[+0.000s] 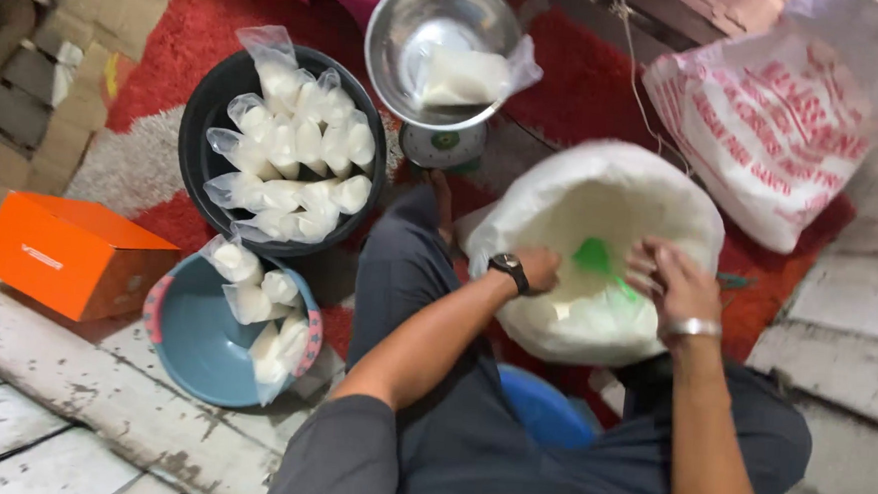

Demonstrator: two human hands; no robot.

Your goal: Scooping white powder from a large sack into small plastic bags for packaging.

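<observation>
Biggest thing here is the white sack [602,200] of white powder, sitting open right in front of the person's knees on the red rug [578,84]. Up right there's a white plastic bag [765,134] with red print, lying on its side. Left of the sack, a black tub [205,124] is packed with small clear pouches [298,159] of the white stuff, knotted at the top. Below it a blue basin [194,334] with a pink rim holds a few more. Orange box [68,253] sits far left on the worn white floorboards [40,407]. At the top, a steel bowl [411,25] rests on a little scale [444,145] with one filled pouch inside.

Left hand [536,269], wearing a watch, has its fingers curled shut on the sack's inner edge. Right hand [672,281], with a silver bangle, has its fingers closed around the handle of a green scoop [599,257], which dips into the powder between both hands.
</observation>
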